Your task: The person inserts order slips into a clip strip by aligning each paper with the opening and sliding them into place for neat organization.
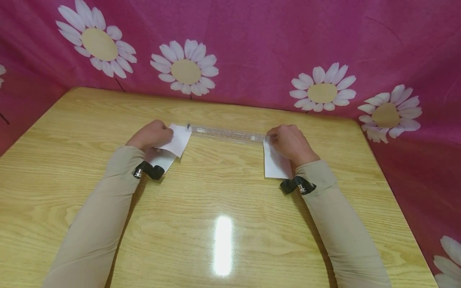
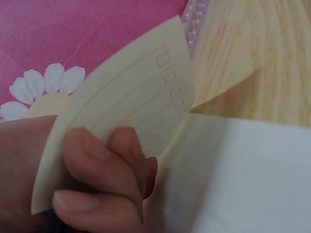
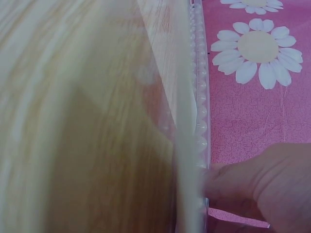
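Observation:
My left hand (image 1: 155,135) pinches a white paper sheet (image 1: 180,140); the left wrist view shows ruled lines and small checkboxes on this lined sheet (image 2: 116,92), which bends between the fingers. Below it lies a second white sheet (image 2: 252,174). A clear plastic strip with rounded bumps (image 1: 227,134) spans the space between the hands, its left end by the paper. At its right end, my right hand (image 1: 288,142) grips the strip, fingers right at the bumpy edge (image 3: 200,111) in the right wrist view. Another white sheet (image 1: 276,162) extends below that hand, partly hidden.
Both hands work over a wooden table (image 1: 201,200) with a bright light reflection. A pink cloth with white daisies (image 1: 252,48) rises behind the table's far edge. Black wrist cameras (image 1: 155,171) are strapped over the beige sleeves.

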`<state>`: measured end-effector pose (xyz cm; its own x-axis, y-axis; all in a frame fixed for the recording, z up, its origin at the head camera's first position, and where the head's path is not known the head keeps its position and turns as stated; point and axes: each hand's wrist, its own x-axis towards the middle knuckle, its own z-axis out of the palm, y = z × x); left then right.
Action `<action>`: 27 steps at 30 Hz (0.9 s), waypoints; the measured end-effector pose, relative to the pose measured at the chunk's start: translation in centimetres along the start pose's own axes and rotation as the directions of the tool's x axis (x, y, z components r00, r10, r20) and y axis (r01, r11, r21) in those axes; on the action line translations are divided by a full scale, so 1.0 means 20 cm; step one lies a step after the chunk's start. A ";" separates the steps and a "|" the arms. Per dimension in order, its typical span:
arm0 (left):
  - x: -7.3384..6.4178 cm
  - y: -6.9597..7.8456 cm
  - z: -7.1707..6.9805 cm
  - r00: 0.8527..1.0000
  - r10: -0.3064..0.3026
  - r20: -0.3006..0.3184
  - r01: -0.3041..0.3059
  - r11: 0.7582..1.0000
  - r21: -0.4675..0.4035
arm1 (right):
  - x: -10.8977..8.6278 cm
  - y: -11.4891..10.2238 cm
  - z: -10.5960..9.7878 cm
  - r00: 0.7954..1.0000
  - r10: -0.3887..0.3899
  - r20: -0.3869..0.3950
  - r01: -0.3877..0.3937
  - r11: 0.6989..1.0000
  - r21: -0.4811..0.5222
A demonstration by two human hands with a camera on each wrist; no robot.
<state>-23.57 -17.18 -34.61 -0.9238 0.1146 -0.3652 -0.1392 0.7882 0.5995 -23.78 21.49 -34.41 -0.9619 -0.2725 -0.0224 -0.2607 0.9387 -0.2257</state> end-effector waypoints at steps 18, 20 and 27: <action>0.02 0.01 0.01 0.998 0.024 0.060 -0.024 1.000 -0.004 | 0.00 0.01 0.00 1.000 -0.011 -0.012 0.011 1.000 -0.002; 0.01 0.01 0.01 0.998 0.028 0.059 -0.027 1.000 -0.007 | -0.01 0.01 0.00 1.000 -0.007 -0.017 0.007 1.000 0.000; 0.02 0.01 0.03 0.997 0.033 0.065 -0.029 0.998 -0.063 | -0.01 0.00 0.00 0.999 -0.038 -0.032 0.037 0.999 -0.016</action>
<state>-23.69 -16.59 -34.95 -0.9030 0.1793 -0.3905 -0.1346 0.7450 0.6533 -23.60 21.64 -34.36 -0.9536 -0.3007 0.0171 -0.2975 0.9313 -0.2104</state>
